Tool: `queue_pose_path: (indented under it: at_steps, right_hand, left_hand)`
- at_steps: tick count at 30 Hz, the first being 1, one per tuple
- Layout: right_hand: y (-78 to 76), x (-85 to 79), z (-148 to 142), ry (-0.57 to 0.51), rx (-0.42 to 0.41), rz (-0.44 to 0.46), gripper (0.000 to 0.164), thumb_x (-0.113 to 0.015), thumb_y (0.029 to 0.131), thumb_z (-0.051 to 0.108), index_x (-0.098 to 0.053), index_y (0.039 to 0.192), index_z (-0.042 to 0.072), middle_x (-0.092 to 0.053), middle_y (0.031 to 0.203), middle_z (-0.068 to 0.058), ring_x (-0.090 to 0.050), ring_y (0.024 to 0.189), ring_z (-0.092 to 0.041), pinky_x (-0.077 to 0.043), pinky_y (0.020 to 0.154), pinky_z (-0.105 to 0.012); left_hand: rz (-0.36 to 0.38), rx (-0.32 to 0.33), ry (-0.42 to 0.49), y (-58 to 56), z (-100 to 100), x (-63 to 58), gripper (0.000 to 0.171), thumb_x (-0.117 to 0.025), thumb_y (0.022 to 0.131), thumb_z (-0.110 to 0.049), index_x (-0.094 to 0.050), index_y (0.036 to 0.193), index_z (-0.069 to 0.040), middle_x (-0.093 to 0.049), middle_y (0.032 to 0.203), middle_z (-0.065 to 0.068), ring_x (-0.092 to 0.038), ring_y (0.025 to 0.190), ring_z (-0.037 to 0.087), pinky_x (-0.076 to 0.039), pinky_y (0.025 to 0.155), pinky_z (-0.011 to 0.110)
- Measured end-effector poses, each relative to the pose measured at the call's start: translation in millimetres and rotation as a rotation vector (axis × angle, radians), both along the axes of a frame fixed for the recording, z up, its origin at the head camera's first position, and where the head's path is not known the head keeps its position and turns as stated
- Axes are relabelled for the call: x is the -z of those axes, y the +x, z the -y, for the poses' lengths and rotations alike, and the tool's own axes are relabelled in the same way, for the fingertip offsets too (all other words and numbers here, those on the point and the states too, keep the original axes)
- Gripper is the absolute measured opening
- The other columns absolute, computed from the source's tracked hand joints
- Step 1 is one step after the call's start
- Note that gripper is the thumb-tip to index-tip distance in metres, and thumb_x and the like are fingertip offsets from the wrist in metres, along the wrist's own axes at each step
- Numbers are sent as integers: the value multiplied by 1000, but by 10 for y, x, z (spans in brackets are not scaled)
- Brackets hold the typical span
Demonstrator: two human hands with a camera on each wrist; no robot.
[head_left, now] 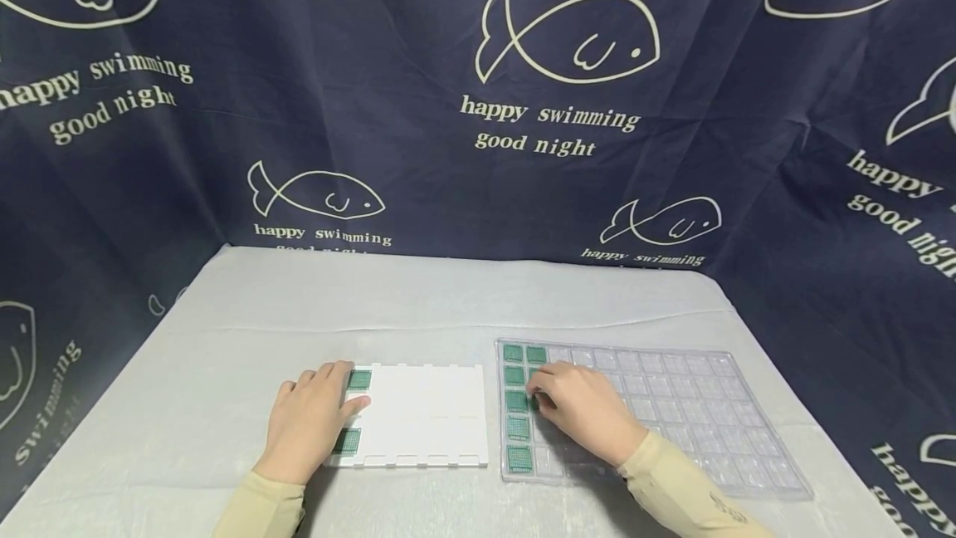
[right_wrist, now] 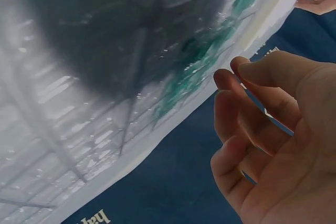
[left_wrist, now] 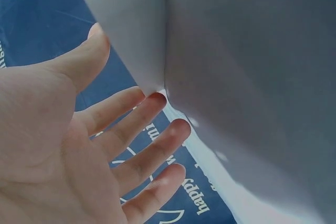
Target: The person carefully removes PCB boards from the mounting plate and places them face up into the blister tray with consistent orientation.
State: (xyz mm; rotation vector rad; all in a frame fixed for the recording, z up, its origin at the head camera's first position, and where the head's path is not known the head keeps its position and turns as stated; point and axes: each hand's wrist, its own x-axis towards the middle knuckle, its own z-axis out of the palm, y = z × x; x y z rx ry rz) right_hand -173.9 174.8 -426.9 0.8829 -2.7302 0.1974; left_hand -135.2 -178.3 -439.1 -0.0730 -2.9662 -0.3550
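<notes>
A flat white board lies left of centre, with small square green circuit boards at its left side, one near the far edge and one near the front. Across its left edge rests my left hand, fingers extended and thumb over the top. My right hand is over a clear compartment tray, fingers curled. Its thumb and fingertips pinch at a green circuit board in the second column, mostly hidden under them. In the right wrist view, the thumb and fingertips come together beside the tray.
Green circuit boards fill the tray's leftmost column, and another sits at the top of the second. The columns farther right hold clear compartments without green pieces. A pale cloth covers the table; dark blue fish-print curtains surround it.
</notes>
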Motion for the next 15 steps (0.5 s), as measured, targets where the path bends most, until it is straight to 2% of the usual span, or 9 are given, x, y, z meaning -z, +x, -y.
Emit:
queue_pose_path:
  at_steps: [9, 15]
  right_hand:
    - [-54, -96, 157, 14, -45, -30, 18, -82, 81, 7, -75, 91, 20, -72, 84, 9, -66, 71, -8, -52, 60, -22]
    - [-110, -151, 316, 29, -75, -38, 16, -81, 82, 8, -76, 93, 19, -72, 87, 8, -67, 75, -9, -53, 62, -23]
  left_hand:
    - [2, 8, -2, 20, 8, -5, 58, -76, 90, -37, -60, 134, -2, -69, 127, 15, -65, 110, 37, -45, 85, 48]
    - [-29, 14, -4, 26, 0, -4, 58, -77, 89, -38, -61, 133, -3, -70, 125, 14, -67, 106, 35, -45, 82, 47]
